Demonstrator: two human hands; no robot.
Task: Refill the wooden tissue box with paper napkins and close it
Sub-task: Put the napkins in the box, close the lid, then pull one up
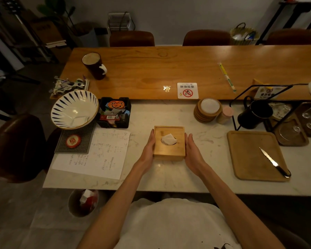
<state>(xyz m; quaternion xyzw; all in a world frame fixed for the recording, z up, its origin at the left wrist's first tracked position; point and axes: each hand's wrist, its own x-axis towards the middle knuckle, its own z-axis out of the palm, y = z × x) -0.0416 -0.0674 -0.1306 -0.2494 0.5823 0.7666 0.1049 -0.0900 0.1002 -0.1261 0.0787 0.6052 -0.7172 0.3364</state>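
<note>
wooden tissue box (169,150) flat, opening up, between left hand (149,150) and right hand (193,151)

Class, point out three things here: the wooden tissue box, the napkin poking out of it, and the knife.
wooden tissue box (169,150): head view, bare lid near the front edge.
napkin (168,139): head view, middle of the white tuft.
knife (268,157): head view, on the blade.

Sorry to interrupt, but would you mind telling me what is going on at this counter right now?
A person at the marble counter has both hands flat against a wooden tissue box: the left hand on its left side, the right hand on its right side. The box sits on the counter with its lid on, and a white napkin pokes up through the top opening. A cutting board with a knife lies off to the right, untouched.
</note>
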